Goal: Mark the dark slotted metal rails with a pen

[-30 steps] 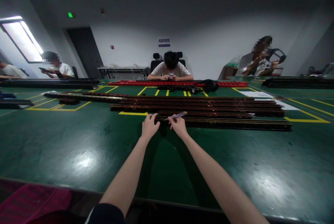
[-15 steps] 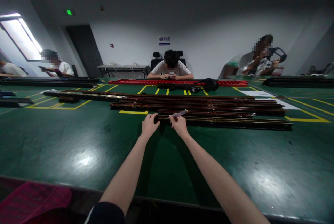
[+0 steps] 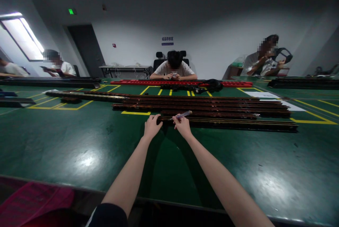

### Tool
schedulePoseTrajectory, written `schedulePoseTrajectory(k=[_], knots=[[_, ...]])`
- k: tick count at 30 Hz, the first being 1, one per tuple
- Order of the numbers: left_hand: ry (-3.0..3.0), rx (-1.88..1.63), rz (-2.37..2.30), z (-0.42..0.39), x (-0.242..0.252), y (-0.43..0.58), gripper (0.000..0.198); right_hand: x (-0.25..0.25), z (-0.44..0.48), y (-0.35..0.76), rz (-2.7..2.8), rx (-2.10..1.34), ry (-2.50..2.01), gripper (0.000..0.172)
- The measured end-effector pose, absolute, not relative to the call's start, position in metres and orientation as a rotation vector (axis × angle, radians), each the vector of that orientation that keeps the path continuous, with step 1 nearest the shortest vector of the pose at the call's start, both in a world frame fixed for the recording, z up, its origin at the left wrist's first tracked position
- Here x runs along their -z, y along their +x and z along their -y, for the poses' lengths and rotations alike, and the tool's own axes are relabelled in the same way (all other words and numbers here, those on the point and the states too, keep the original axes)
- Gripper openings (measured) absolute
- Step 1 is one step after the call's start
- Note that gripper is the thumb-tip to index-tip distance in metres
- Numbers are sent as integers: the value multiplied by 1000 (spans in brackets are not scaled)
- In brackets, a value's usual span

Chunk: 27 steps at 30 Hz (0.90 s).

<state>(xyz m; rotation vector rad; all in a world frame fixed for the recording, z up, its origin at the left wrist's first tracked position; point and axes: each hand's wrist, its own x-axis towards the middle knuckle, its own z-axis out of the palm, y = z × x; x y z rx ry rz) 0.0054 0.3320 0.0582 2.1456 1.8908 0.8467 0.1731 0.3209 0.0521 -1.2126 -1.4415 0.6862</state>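
The left hand [image 3: 152, 127] held the near black profile [image 3: 243, 125] by its end on the green surface [image 3: 106, 156], apparently steadying it; the right hand [image 3: 182, 126] pinched a slim screwdriver [image 3: 185, 114] (tip leftward).

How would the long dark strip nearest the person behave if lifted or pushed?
The long dark strip looks fairly stiff, since it runs straight. It might slide if pushed, as the green table looks shiny. Its slender length would probably make it awkward to balance.
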Motion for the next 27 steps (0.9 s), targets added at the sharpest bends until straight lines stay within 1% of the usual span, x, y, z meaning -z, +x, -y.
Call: schedulePoseTrajectory(k=[10, 18, 23, 27], knots=[[2102, -829, -1889, -329, -63, 7, 39, -56, -318, 172, 1418, -696, -1243, 23], [2111, -841, -1877, -331, -60, 5, 40, -58, -317, 174, 1322, -688, -1249, 26], [2107, -839, -1882, -331, -60, 5, 39, -56, -320, 176, 1286, -660, -1250, 31], [2105, -830, -1877, -330, -61, 5, 40, -56, -321, 176, 1314, -681, -1243, 26]])
